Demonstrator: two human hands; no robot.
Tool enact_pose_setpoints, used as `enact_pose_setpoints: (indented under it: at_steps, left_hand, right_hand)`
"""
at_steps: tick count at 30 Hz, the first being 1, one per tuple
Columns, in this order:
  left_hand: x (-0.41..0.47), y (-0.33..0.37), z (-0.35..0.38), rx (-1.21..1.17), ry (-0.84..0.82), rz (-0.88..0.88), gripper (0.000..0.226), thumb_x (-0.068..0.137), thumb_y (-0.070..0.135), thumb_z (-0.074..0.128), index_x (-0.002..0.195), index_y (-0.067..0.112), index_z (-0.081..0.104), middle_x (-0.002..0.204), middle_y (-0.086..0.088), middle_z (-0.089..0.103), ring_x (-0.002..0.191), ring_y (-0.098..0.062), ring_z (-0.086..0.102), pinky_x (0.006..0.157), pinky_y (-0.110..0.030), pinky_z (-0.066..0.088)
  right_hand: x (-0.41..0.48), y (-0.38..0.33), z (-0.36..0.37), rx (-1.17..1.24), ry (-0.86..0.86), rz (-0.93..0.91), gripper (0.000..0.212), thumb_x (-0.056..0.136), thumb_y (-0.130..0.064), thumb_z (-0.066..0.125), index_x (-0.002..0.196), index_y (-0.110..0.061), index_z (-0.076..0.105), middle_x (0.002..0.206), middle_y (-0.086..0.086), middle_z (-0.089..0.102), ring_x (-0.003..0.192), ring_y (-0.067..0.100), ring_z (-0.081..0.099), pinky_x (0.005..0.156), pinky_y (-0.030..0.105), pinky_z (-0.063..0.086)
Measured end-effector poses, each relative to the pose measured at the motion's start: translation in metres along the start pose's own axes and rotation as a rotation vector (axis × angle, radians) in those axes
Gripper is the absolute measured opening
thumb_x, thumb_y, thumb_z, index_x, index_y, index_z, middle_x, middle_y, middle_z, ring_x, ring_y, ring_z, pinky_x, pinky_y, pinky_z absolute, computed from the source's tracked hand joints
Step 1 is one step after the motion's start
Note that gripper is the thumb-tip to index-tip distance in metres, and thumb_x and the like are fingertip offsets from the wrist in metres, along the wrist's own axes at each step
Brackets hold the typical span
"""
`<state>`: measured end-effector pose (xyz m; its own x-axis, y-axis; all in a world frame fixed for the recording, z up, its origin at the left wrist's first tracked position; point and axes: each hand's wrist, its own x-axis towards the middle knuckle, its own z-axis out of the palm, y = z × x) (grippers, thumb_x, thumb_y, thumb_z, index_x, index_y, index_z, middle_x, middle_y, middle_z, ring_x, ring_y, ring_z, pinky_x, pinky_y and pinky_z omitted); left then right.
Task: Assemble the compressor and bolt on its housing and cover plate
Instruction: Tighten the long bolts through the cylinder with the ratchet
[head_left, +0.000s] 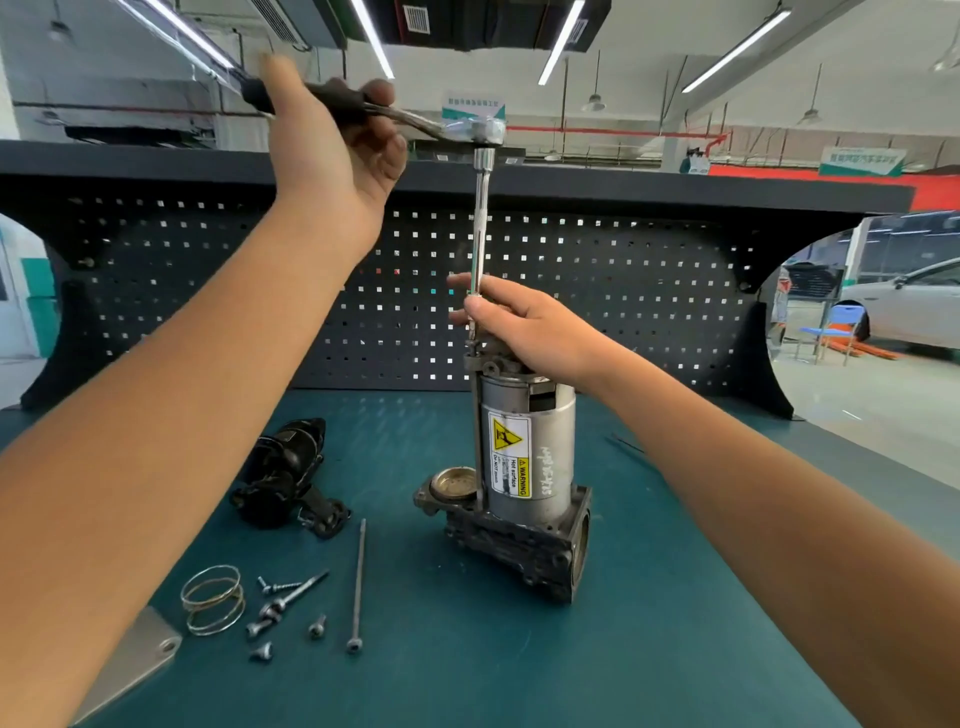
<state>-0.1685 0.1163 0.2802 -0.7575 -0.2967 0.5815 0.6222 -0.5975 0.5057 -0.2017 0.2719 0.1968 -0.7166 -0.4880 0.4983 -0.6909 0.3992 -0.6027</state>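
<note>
— Well, going by the head view, where's the compressor?
— Standing upright mid-bench. It's the silver cylindrical compressor (527, 452) with a yellow warning label, sitting on its dark cast-metal base (519, 551) on the teal bench mat (519, 665).
— And the hands?
— The left hand (332, 140) is up high, fingers wrapped round the black handle of a chrome ratchet wrench (480, 130). A long chrome extension bar (480, 223) drops straight from the ratchet head to the top of the compressor. The right hand (524, 327) pinches the bar's lower end between thumb and fingers, just above the compressor's top.
— What's lying loose?
— Left of the compressor there's a black housing part (283, 478) on its side. Nearer us lie one long thin steel bolt (357, 587), a scatter of short screws (283, 608) and some coiled wire rings (213, 600). A flat grey metal plate (140, 660) sits at the mat's edge beside the left arm.
— Behind it all?
— A dark perforated pegboard (597, 312).
</note>
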Motion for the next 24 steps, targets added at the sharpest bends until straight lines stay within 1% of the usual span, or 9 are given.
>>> enact_pose_setpoints:
  at_steps: [3, 6, 9, 12, 15, 17, 20, 22, 24]
  left_hand:
    - [0.013, -0.002, 0.001, -0.118, 0.062, -0.139, 0.040, 0.099, 0.046, 0.025, 0.096, 0.010, 0.043, 0.053, 0.000, 0.057, 0.037, -0.006, 0.042, 0.038, -0.016, 0.037]
    - [0.009, -0.003, 0.003, -0.048, -0.002, -0.106, 0.037, 0.100, 0.042, 0.027, 0.100, 0.008, 0.043, 0.059, 0.001, 0.060, 0.041, -0.006, 0.044, 0.041, -0.017, 0.039]
    - [-0.013, -0.004, 0.008, 0.180, -0.103, 0.157, 0.028, 0.101, 0.031, 0.031, 0.096, 0.008, 0.045, 0.074, -0.001, 0.062, 0.050, -0.007, 0.050, 0.052, -0.020, 0.041]
    - [-0.040, -0.008, 0.016, 0.541, -0.289, 0.538, 0.022, 0.097, 0.030, 0.043, 0.083, 0.014, 0.049, 0.080, -0.002, 0.062, 0.059, -0.008, 0.054, 0.059, -0.020, 0.042]
    - [-0.049, -0.013, 0.016, 0.654, -0.415, 0.722, 0.034, 0.089, 0.048, 0.045, 0.083, 0.014, 0.049, 0.077, 0.000, 0.059, 0.063, -0.008, 0.055, 0.061, -0.021, 0.044]
    - [-0.041, -0.011, 0.013, 0.471, -0.257, 0.601, 0.034, 0.098, 0.039, 0.037, 0.083, 0.012, 0.050, 0.074, 0.000, 0.061, 0.059, -0.009, 0.055, 0.056, -0.023, 0.045]
    - [-0.013, -0.006, 0.002, 0.111, -0.043, 0.199, 0.044, 0.102, 0.043, 0.023, 0.097, 0.006, 0.047, 0.071, -0.002, 0.061, 0.051, -0.008, 0.052, 0.049, -0.021, 0.043]
    - [0.004, -0.004, -0.004, -0.084, 0.024, -0.015, 0.047, 0.100, 0.050, 0.023, 0.100, 0.008, 0.046, 0.061, 0.000, 0.058, 0.043, -0.007, 0.047, 0.043, -0.018, 0.040]
    - [0.014, -0.003, -0.007, -0.158, 0.069, -0.117, 0.051, 0.099, 0.050, 0.023, 0.087, 0.009, 0.051, 0.052, 0.003, 0.055, 0.037, -0.005, 0.041, 0.039, -0.015, 0.037]
  right_hand:
    - [-0.001, 0.000, -0.001, 0.028, 0.011, 0.006, 0.018, 0.100, -0.030, 0.041, 0.110, -0.036, 0.055, 0.115, 0.017, 0.064, 0.089, 0.021, 0.056, 0.078, 0.024, 0.041]
    - [0.000, 0.002, -0.001, 0.010, 0.071, -0.014, 0.024, 0.098, -0.029, 0.045, 0.102, -0.017, 0.065, 0.086, 0.019, 0.059, 0.072, 0.013, 0.046, 0.064, 0.021, 0.039]
    - [0.001, 0.002, 0.001, -0.044, 0.130, -0.016, 0.034, 0.096, -0.030, 0.049, 0.106, -0.002, 0.063, 0.076, 0.017, 0.052, 0.065, 0.015, 0.045, 0.058, 0.019, 0.039]
    - [0.000, 0.000, 0.002, -0.050, 0.151, 0.010, 0.030, 0.095, -0.034, 0.052, 0.105, -0.009, 0.065, 0.089, 0.013, 0.068, 0.076, 0.028, 0.061, 0.077, 0.031, 0.053]
    - [-0.001, 0.001, 0.003, -0.111, 0.143, -0.016, 0.018, 0.095, -0.038, 0.048, 0.103, -0.025, 0.058, 0.076, -0.015, 0.064, 0.065, 0.001, 0.055, 0.073, 0.035, 0.050]
    - [0.000, 0.002, 0.004, -0.191, 0.111, -0.014, 0.022, 0.097, -0.039, 0.042, 0.103, -0.021, 0.053, 0.087, -0.011, 0.064, 0.066, 0.005, 0.048, 0.078, 0.041, 0.046]
    - [0.001, 0.001, 0.004, -0.195, 0.037, 0.010, 0.032, 0.100, -0.039, 0.034, 0.126, -0.026, 0.045, 0.115, 0.006, 0.064, 0.080, 0.020, 0.057, 0.090, 0.048, 0.046]
    - [0.001, 0.000, 0.002, -0.181, -0.007, 0.035, 0.038, 0.100, -0.042, 0.030, 0.137, -0.040, 0.034, 0.123, 0.003, 0.061, 0.099, 0.022, 0.060, 0.096, 0.047, 0.043]
    - [0.001, -0.001, 0.002, -0.178, -0.017, 0.041, 0.038, 0.099, -0.042, 0.032, 0.137, -0.039, 0.037, 0.124, -0.003, 0.061, 0.111, 0.020, 0.056, 0.100, 0.044, 0.040]
